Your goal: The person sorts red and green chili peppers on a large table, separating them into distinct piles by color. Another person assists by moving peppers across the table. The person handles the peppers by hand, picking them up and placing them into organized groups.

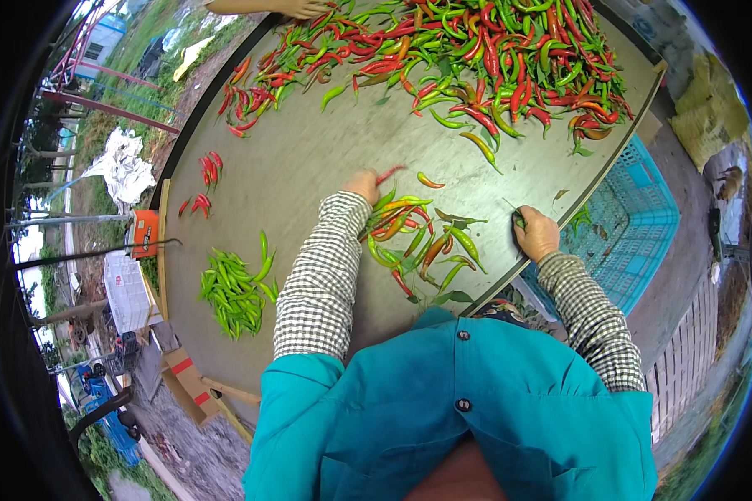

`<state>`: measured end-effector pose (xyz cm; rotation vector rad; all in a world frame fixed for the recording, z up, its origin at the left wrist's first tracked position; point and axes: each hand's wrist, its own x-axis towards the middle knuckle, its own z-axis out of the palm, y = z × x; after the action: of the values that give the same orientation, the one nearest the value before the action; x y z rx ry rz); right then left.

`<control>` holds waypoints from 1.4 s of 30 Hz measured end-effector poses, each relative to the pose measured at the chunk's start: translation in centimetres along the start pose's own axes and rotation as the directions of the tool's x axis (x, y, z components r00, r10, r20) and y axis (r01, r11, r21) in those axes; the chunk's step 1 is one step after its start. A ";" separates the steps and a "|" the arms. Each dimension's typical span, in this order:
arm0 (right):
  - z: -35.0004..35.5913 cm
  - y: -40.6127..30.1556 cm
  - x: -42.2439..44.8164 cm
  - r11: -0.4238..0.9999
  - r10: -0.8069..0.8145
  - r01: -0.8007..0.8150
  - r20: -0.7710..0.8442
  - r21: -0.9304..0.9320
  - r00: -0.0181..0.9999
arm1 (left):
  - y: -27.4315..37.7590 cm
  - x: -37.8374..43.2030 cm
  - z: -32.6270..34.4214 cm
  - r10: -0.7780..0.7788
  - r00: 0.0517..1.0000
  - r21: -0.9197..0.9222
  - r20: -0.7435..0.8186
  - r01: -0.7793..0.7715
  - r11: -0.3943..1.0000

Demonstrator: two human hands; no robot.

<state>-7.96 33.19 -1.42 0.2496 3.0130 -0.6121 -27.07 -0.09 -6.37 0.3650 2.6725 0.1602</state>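
My left hand [363, 183] is closed around a slender red chili pepper [391, 171], blurred at its tip. Just below it lies a loose heap of mixed green, orange and red chili peppers [398, 219], with leaves [454, 296] among them. A single orange-red pepper [430, 181] rests a little to the right of my left hand. Near the table's right edge, my right hand [537, 233] pinches a small dark green plant piece [519, 219] with a thin stem; most of it is hidden by the fingers.
A large chili pile [495, 56] covers the far part of the metal tabletop [276, 169]. Green chilies [233, 294] and a few red ones [210, 169] lie separately at left. Beyond the right edge stands a blue plastic crate [648, 188]. Another person's hand [301, 8] rests at the far edge.
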 end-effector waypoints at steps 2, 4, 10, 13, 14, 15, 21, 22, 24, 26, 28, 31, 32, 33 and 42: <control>0.2 0.2 0.0 1.000 0.017 -0.017 0.001 0.002 1.000 | -0.1 -1.6 -2.3 -0.112 0.993 -0.225 -0.043 0.100 0.969; 0.2 0.1 0.0 1.000 0.010 -0.010 -0.015 0.006 1.000 | -1.7 -2.6 -2.4 -0.099 0.991 -0.403 -0.093 0.053 0.914; 0.2 -0.1 0.0 1.000 0.002 -0.002 0.000 0.002 1.000 | 1.3 -8.4 3.0 0.143 0.977 -0.243 -0.157 -0.179 0.953; 0.0 -0.2 0.0 1.000 0.008 -0.008 0.007 -0.009 1.000 | 2.4 -8.8 3.6 0.108 0.976 -0.127 -0.188 -0.133 0.983; 0.0 -0.1 -0.1 1.000 0.015 -0.015 0.010 -0.013 1.000 | 2.6 -8.4 3.3 0.115 0.980 -0.130 -0.164 -0.137 0.982; 0.0 -0.1 -0.1 1.000 0.012 -0.012 0.010 -0.013 1.000 | 2.6 -8.2 2.7 0.119 0.983 -0.128 -0.142 -0.137 0.982; 0.1 -0.1 0.0 1.000 -0.003 0.003 0.008 -0.015 1.000 | 1.1 -6.3 -1.2 0.162 0.987 -0.378 0.018 -0.143 0.915; 0.1 0.1 -0.1 1.000 0.001 -0.001 0.004 -0.013 1.000 | 1.9 -6.4 -2.2 0.176 0.984 -0.384 0.041 -0.147 0.912; 0.1 0.0 0.0 1.000 0.002 -0.002 0.014 -0.010 1.000 | 2.1 -6.6 -0.7 0.251 0.968 -0.477 -0.027 -0.234 0.847; 0.2 0.0 0.1 1.000 0.024 -0.023 0.040 -0.017 0.999 | 4.9 -6.9 0.1 0.330 0.944 -0.428 0.015 -0.292 0.855; 0.3 0.2 0.1 1.000 0.024 -0.023 0.037 -0.017 0.999 | 6.8 -7.3 1.6 0.405 0.912 -0.257 -0.069 -0.408 0.876; 0.3 0.1 -0.1 1.000 0.022 -0.021 0.037 -0.014 0.999 | 8.5 -6.9 2.4 0.432 0.900 0.003 -0.061 -0.433 0.902; 0.2 0.1 -0.1 1.000 0.022 -0.021 0.041 -0.017 0.999 | 8.5 -6.4 2.9 0.444 0.895 0.056 -0.052 -0.441 0.896; 0.2 0.1 0.0 1.000 0.023 -0.022 0.042 -0.018 0.999 | 8.7 -6.1 2.8 0.456 0.889 0.112 -0.042 -0.450 0.886; 0.5 0.3 0.1 1.000 0.015 -0.014 0.016 -0.023 1.000 | 5.6 -5.2 -2.9 0.351 0.886 -0.660 -0.301 -0.460 0.595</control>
<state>-7.96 33.28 -1.97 0.2638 2.9981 -0.5755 -22.50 3.66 -0.69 0.7083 2.3423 1.3826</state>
